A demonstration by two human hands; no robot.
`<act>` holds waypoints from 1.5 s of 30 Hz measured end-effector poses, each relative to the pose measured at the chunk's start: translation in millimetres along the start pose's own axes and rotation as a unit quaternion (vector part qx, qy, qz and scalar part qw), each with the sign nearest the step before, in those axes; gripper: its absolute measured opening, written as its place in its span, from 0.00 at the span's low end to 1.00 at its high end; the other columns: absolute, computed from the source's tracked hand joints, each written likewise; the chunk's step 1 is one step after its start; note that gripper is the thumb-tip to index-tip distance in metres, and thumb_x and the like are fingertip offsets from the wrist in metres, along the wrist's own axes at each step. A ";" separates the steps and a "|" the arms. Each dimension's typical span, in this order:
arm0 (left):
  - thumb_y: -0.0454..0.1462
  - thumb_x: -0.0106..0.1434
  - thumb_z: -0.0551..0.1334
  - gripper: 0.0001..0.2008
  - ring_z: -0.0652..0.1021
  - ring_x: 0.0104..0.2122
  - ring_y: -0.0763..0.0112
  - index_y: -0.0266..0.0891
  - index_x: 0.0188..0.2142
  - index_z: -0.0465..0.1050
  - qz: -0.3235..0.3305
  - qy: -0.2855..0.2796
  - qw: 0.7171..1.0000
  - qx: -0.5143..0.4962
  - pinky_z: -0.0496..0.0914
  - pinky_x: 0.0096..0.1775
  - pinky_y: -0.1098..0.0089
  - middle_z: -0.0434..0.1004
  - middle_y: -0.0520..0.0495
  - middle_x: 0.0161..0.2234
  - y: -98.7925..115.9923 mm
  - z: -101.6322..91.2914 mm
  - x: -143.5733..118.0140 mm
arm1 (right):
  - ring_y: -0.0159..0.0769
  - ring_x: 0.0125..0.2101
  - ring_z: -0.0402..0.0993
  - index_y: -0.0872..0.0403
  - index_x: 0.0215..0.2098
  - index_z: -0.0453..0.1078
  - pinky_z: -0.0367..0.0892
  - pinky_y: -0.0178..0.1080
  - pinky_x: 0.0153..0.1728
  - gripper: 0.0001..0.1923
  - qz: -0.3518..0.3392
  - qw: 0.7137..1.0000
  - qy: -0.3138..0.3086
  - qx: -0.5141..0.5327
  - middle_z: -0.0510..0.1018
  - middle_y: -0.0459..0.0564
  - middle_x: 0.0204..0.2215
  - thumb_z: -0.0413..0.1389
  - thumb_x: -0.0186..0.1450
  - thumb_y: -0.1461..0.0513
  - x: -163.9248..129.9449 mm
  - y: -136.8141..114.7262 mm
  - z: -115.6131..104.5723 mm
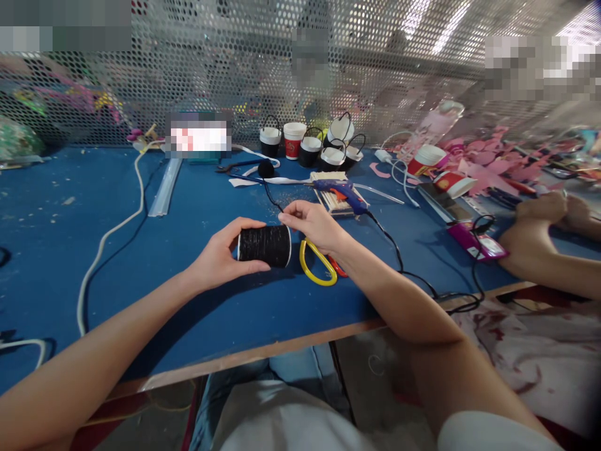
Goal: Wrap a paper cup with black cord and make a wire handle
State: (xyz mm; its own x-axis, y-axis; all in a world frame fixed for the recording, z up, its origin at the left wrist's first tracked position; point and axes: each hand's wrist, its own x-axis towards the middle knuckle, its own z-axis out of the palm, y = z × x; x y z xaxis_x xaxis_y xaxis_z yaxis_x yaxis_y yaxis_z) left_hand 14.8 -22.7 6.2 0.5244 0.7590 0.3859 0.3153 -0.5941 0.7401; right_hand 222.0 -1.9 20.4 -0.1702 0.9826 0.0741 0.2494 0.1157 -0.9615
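- The left hand (218,255) comes in from the lower left of the frame, with the arm stretched long over the blue desk (70,250).
- Its grip is closed around a black spool of thread (264,245) (thumb under, fingers over the top). The spool lies on its side in the middle of the frame.
- The right hand (315,224) comes in from the lower right, bent at the wrist.
- Its grip is closed in a pinch on a thin black thread (271,195), just above the right end of the spool. The thread runs up toward the middle top of the desk.
- Yellow scissors (317,264) lie on the desk, just under the right hand and beside the spool.
- A blue glue gun (339,190) rests above the right hand, and its black cord goes off to the right.
- At the top middle, little paper cups (293,139) stand in a bunch, some with black loop handles. I cannot tell what is inside them.
- At the right side, another person's hands (547,219) rest on the desk near pink paper shapes (488,164).
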 end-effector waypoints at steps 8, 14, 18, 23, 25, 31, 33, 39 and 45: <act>0.46 0.47 0.68 0.28 0.72 0.43 0.64 0.40 0.46 0.65 -0.015 0.010 1.000 -0.010 0.67 0.45 0.64 0.71 0.45 0.44 3.0 -0.1 1.1 | 0.26 0.22 0.62 0.56 0.26 0.66 0.59 0.34 0.26 0.13 0.019 1.000 -0.007 0.019 0.68 0.42 0.19 0.60 0.52 0.55 1.6 0.0 -0.1; 0.47 0.46 0.69 0.29 0.73 0.40 0.65 0.39 0.46 0.65 -0.049 0.019 0.998 -0.031 0.68 0.42 0.66 0.72 0.45 0.42 4.2 -0.2 1.0 | 0.26 0.22 0.64 0.56 0.26 0.67 0.61 0.33 0.25 0.15 0.023 0.999 -0.015 0.021 0.70 0.43 0.19 0.60 0.52 0.53 3.6 4.8 0.5; 0.46 0.46 0.69 0.29 0.73 0.42 0.65 0.40 0.46 0.65 -0.053 0.035 0.997 -0.043 0.68 0.43 0.67 0.71 0.46 0.43 6.2 -0.7 1.6 | 0.26 0.22 0.64 0.56 0.26 0.67 0.62 0.32 0.24 0.18 0.012 1.000 -0.020 -0.018 0.71 0.46 0.22 0.55 0.57 0.49 2.6 4.2 -2.1; 0.46 0.48 0.68 0.30 0.72 0.43 0.65 0.40 0.48 0.62 -0.072 0.076 0.994 -0.025 0.69 0.43 0.66 0.69 0.46 0.44 -0.4 0.8 2.9 | 0.30 0.27 0.68 0.57 0.28 0.69 0.63 0.33 0.26 0.25 -0.036 0.999 0.021 -0.031 0.73 0.50 0.25 0.46 0.61 0.44 -8.5 -8.7 -3.8; 0.45 0.48 0.67 0.30 0.72 0.43 0.65 0.40 0.49 0.61 -0.063 0.091 0.994 -0.019 0.69 0.43 0.65 0.68 0.46 0.44 -3.9 2.1 2.7 | 0.30 0.27 0.68 0.57 0.27 0.70 0.62 0.34 0.26 0.24 -0.036 0.998 -0.026 -0.042 0.73 0.49 0.24 0.49 0.60 0.44 -14.6 -12.1 -0.3; 0.42 0.49 0.67 0.29 0.69 0.47 0.63 0.41 0.49 0.61 -0.020 0.083 0.996 0.007 0.66 0.47 0.62 0.66 0.44 0.47 -6.4 4.6 1.3 | 0.31 0.30 0.69 0.56 0.34 0.69 0.64 0.36 0.31 0.13 -0.010 0.994 -0.108 0.019 0.73 0.47 0.28 0.58 0.56 0.55 -24.1 -9.2 15.5; 0.44 0.49 0.67 0.32 0.70 0.47 0.62 0.41 0.52 0.59 -0.041 0.069 0.996 -0.028 0.67 0.46 0.63 0.65 0.42 0.49 -6.5 3.1 1.6 | 0.31 0.29 0.68 0.56 0.33 0.68 0.63 0.36 0.32 0.11 -0.025 0.994 -0.106 0.013 0.72 0.46 0.28 0.57 0.56 0.57 -25.7 -8.3 17.9; 0.49 0.56 0.60 0.27 0.73 0.41 0.64 0.39 0.52 0.62 -0.144 0.013 0.985 -0.091 0.69 0.41 0.64 0.71 0.43 0.42 -6.7 -4.0 4.6 | 0.30 0.28 0.65 0.55 0.28 0.67 0.61 0.36 0.33 0.09 -0.107 0.981 -0.115 -0.118 0.70 0.45 0.26 0.56 0.57 0.57 -29.2 -11.3 16.8; 0.48 0.52 0.64 0.26 0.73 0.44 0.62 0.38 0.48 0.65 -0.113 0.032 0.992 -0.045 0.67 0.46 0.64 0.72 0.44 0.45 -3.8 -1.9 4.8 | 0.32 0.32 0.69 0.55 0.34 0.65 0.64 0.36 0.35 0.16 -0.105 0.992 0.004 -0.075 0.73 0.49 0.31 0.49 0.62 0.50 -16.5 -9.2 3.7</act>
State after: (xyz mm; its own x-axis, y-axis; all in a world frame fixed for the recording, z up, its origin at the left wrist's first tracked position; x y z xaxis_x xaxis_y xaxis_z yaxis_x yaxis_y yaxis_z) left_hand 14.6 -16.3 6.3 0.3953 0.8876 0.2364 0.3464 -0.3824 0.8566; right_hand 219.0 -19.7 27.0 -0.2268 0.9353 0.2716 0.3477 0.3383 -0.8745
